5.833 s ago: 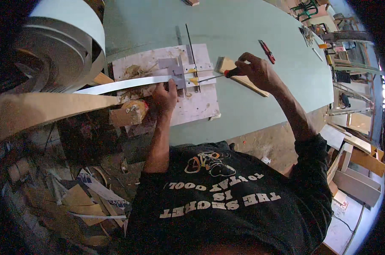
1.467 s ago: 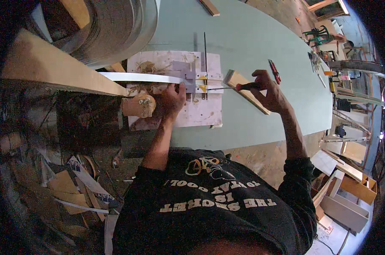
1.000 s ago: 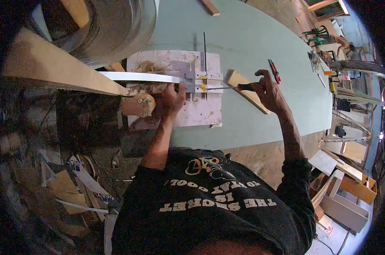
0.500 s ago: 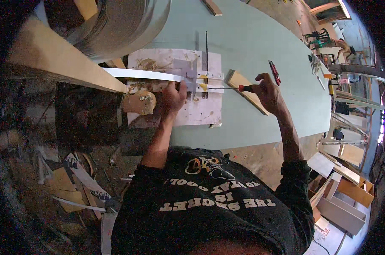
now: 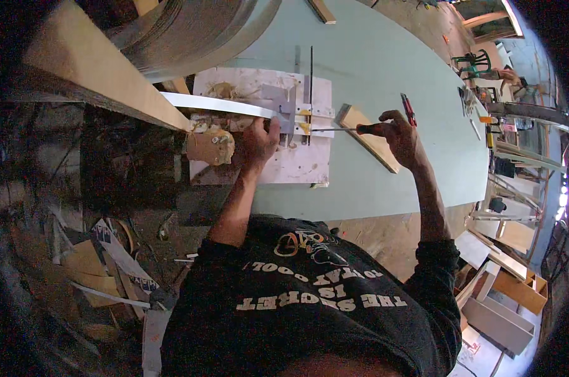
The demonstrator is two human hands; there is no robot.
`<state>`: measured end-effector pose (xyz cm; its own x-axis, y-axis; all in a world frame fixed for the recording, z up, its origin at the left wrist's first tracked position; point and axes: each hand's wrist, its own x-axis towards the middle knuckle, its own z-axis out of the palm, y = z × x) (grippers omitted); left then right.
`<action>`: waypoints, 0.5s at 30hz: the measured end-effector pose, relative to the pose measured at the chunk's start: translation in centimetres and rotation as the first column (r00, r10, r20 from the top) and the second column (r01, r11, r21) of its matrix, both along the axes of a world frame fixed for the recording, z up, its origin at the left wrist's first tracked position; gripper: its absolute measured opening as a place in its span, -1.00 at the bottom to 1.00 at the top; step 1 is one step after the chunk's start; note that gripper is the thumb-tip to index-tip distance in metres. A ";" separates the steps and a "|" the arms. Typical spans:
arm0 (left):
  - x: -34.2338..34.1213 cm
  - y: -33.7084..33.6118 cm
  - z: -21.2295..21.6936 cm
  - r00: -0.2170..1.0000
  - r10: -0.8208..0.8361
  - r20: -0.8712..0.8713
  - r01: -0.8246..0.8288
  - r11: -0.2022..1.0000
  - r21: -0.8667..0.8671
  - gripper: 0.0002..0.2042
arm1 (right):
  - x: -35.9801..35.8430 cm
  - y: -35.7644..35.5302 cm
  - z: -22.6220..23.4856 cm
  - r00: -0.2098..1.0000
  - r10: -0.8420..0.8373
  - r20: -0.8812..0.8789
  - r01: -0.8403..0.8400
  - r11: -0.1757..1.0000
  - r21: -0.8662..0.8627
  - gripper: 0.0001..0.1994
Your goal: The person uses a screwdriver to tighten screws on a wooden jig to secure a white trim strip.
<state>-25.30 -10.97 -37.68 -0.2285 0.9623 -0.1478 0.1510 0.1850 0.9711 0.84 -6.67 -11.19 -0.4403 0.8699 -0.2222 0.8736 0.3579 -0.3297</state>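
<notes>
Left hand point(image 5: 260, 139) pressed on white strip point(image 5: 215, 104), right hand point(image 5: 399, 133) gripping screwdriver point(image 5: 341, 129), tip obscured.

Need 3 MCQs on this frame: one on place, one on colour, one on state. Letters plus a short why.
1. Where does the left hand rest?
A. on the white board, by the white strip
B. on the floor
C. on the green chair

2. What colour is the table top?
A. red
B. pale green
C. black

3. What is the right hand doing?
A. hanging empty
B. gripping a slim tool by its handle
C. holding a cup

A: its fingers lie on the board at the strip.
B: the whole surface is pale green.
B: its fingers close around the dark handle.
</notes>
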 end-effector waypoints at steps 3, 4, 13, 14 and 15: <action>-0.2 0.2 2.6 0.979 -0.010 -0.202 0.036 0.991 0.127 -0.60 | 1.5 -0.2 0.0 0.954 0.213 -0.210 -0.198 0.976 0.090 -0.63; -0.4 0.1 3.2 0.976 -0.031 -0.214 0.053 0.994 0.098 -0.59 | 1.7 -0.3 -0.3 0.959 0.198 -0.204 -0.181 0.979 0.098 -0.62; 0.4 0.4 0.5 1.000 -0.017 0.023 0.016 0.999 0.047 -0.63 | 1.2 0.6 -2.2 0.999 -0.006 0.036 -0.005 0.952 0.307 -0.74; 0.0 0.4 2.1 1.000 -0.023 0.011 0.022 0.998 0.064 -0.63 | 0.9 0.5 -1.5 0.997 -0.065 0.045 0.053 0.973 0.224 -0.75; -0.4 0.2 3.1 0.999 -0.047 0.022 0.047 0.999 -0.011 -0.63 | 0.0 0.4 -0.7 0.992 -0.113 0.053 0.105 0.985 0.136 -0.75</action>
